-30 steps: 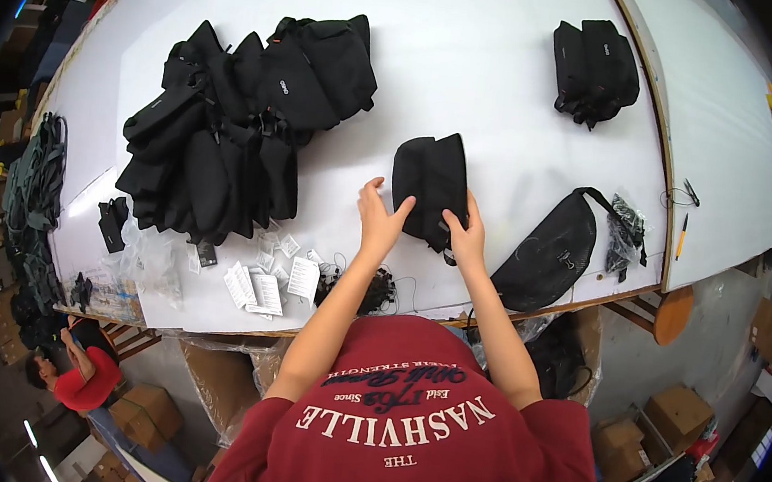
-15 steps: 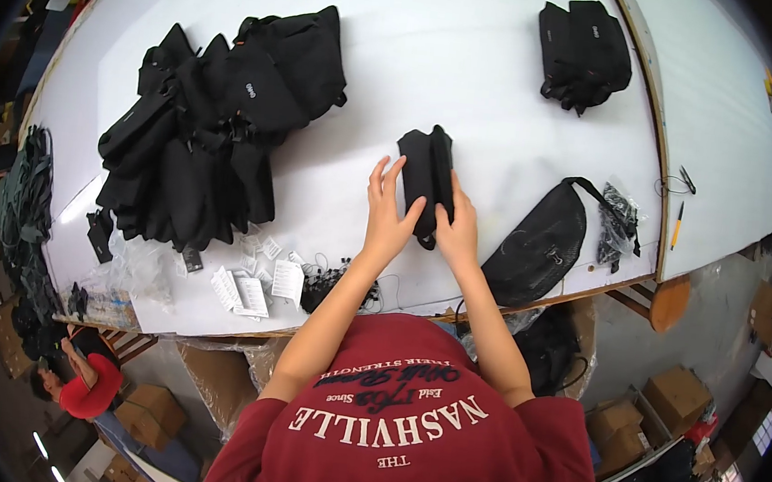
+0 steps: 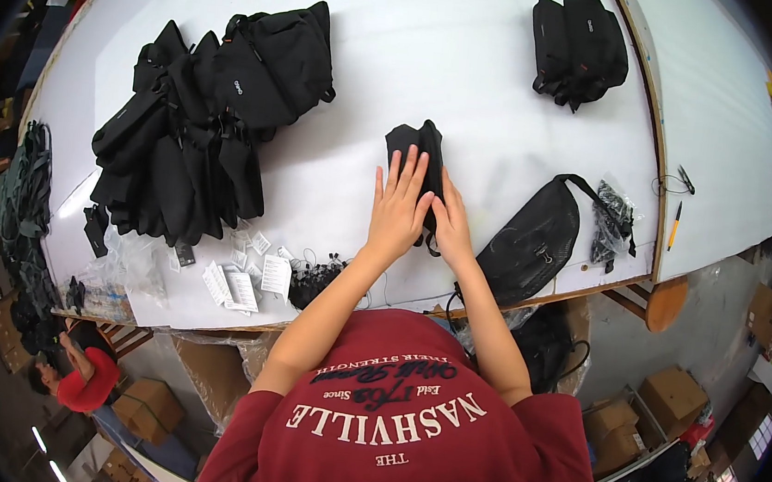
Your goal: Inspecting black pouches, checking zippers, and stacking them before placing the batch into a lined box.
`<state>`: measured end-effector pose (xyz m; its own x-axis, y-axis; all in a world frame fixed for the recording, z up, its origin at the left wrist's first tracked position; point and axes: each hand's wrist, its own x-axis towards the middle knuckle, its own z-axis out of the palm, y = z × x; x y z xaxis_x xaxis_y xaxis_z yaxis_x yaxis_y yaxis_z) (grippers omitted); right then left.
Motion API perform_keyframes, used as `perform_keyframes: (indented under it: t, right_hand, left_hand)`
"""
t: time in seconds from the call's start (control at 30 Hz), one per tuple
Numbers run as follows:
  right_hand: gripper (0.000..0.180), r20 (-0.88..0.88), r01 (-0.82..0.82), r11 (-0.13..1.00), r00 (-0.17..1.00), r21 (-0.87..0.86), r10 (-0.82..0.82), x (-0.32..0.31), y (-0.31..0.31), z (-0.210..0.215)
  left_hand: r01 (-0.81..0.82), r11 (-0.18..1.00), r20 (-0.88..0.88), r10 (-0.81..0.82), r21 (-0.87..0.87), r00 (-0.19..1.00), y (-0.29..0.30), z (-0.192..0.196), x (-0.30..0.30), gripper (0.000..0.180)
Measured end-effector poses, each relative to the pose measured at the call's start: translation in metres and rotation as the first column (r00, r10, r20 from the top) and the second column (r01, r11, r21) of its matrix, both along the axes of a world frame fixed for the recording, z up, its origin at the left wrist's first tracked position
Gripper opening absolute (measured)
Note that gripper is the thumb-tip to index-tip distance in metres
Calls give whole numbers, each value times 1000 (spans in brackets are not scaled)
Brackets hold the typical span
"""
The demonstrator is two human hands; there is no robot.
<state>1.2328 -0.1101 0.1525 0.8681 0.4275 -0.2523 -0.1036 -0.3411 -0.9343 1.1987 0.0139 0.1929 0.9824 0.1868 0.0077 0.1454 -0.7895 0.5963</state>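
Note:
A small black fabric bag (image 3: 418, 147), folded narrow, lies on the white table (image 3: 441, 51) in front of me. My left hand (image 3: 398, 210) is pressed flat against its left face with the fingers spread. My right hand (image 3: 452, 229) grips its lower right edge, close beside the left hand. The bag's lower half is hidden by my fingers.
A heap of black bags (image 3: 201, 130) lies to the left, two more bags (image 3: 579, 46) at the far right. A black sling bag (image 3: 535, 241) and plastic packet (image 3: 610, 225) sit right of my hands. Paper tags (image 3: 238, 283) line the near edge. Another person (image 3: 80, 374) is below left.
The bag went from lying broad and flat under my hands to folded narrow between them. My hands have come closer together, the left one now flat on the bag.

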Motion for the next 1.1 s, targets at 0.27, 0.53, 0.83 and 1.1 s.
perform_keyframes:
  t: [0.27, 0.53, 0.83, 1.1]
  right_hand:
    - [56, -381, 197, 918, 923, 344, -55, -4, 14, 13]
    - [53, -318, 148, 906, 948, 397, -15, 4, 59, 19]
    - [50, -252, 157, 947, 964, 281, -85, 1, 57, 2]
    - [53, -232, 96, 959, 972, 268, -32, 2, 37, 8]
  left_hand:
    - [-4, 995, 49, 10, -104, 999, -4, -3, 5, 55]
    - [-25, 999, 97, 28, -33, 995, 34, -3, 8, 54]
    - [-49, 999, 92, 49, 1, 995, 42, 2, 2, 58]
    - [-471, 860, 386, 373, 199, 844, 123, 31, 17, 76]
